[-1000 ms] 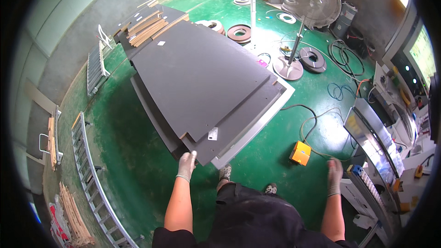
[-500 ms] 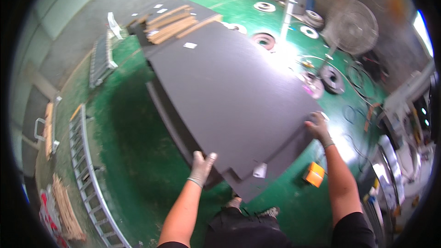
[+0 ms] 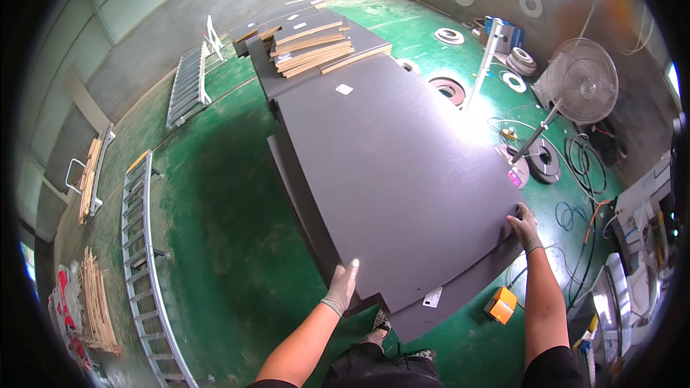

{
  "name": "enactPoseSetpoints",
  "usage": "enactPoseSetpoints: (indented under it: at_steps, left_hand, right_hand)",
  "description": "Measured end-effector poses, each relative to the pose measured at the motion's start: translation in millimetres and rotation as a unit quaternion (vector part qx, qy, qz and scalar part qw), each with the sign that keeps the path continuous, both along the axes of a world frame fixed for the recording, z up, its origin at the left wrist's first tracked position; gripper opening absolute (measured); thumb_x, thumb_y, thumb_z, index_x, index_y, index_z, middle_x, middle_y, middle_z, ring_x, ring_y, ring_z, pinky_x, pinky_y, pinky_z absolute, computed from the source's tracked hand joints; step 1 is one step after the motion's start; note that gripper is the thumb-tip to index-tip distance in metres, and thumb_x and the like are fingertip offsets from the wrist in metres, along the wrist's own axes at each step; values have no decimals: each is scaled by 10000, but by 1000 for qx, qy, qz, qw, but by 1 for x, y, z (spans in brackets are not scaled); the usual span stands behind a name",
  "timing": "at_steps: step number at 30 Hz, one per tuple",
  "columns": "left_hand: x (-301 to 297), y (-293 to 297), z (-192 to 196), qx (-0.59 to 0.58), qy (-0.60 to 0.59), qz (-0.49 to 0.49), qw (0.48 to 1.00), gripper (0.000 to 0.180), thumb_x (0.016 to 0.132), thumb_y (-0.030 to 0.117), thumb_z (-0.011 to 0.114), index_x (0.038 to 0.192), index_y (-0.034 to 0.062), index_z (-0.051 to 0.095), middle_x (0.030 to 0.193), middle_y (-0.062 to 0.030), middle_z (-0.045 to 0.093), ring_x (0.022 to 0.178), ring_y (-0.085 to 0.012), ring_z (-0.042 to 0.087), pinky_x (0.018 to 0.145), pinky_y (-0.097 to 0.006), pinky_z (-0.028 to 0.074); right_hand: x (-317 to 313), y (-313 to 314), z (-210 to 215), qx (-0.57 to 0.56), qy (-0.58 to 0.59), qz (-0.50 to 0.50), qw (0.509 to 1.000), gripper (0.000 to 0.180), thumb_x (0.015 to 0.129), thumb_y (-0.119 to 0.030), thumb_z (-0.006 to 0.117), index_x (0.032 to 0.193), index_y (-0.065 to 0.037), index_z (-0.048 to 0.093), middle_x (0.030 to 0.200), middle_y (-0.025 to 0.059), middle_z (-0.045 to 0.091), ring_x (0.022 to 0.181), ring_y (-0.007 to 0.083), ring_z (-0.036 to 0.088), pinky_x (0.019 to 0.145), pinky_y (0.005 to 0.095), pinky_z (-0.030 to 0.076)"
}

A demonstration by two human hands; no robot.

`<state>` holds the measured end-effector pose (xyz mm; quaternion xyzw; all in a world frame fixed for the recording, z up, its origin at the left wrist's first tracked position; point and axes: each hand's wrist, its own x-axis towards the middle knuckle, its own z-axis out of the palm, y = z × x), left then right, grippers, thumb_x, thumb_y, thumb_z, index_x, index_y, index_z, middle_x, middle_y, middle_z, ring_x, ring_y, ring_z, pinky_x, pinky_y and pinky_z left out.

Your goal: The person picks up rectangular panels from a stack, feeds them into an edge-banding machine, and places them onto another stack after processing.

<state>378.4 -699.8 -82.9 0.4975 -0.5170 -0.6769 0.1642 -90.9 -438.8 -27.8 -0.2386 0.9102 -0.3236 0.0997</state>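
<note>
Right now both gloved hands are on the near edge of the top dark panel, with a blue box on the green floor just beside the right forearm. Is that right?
Not quite: the box beside the right forearm is orange, not blue. The head view shows it on the green floor. The rest holds: the left hand and right hand, both gloved, rest on the near edge of the top dark panel.

Dark grey board (image 3: 392, 172), green floor (image 3: 215, 194), orange box (image 3: 501, 305) (gloves perhaps grey).
</note>
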Motion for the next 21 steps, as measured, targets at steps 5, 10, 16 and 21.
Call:
enactPoseSetpoints:
  at_steps: [5, 10, 16, 21]
  left_hand:
    - [-4, 13, -9, 41, -32, 93, 994, 878, 969, 492, 550, 1438, -173, 222, 1460, -278, 389, 1376, -322, 376, 1137, -381, 297]
    - [23, 21, 21, 114, 21, 116, 986, 625, 967, 449, 589, 1246, -84, 419, 1231, -150, 490, 1152, -221, 467, 1046, -377, 362]
    - [90, 65, -17, 118, -29, 56, 991, 730, 958, 559, 539, 1199, -127, 468, 1213, -194, 546, 1110, -240, 517, 988, -389, 431]
    - [62, 135, 30, 225, 10, 20, 974, 551, 1009, 456, 509, 1130, -82, 493, 1151, -168, 586, 1057, -243, 600, 887, -406, 528]
  right_hand:
    - [14, 29, -24, -124, -75, -43, 989, 677, 777, -222, 661, 1369, 53, 482, 1365, 216, 530, 1286, 323, 494, 1115, 347, 348]
    - [54, 50, -14, -52, -63, -33, 996, 677, 776, -195, 654, 1380, 51, 472, 1388, 202, 512, 1308, 317, 475, 1119, 357, 342]
    - [163, 102, -39, -205, -76, -219, 951, 569, 874, -254, 648, 1324, 51, 480, 1192, 156, 553, 1072, 244, 534, 942, 352, 441]
    - [321, 113, -98, -330, -474, -165, 799, 502, 940, -456, 648, 1005, 32, 553, 899, 52, 557, 766, 124, 493, 686, 299, 465]
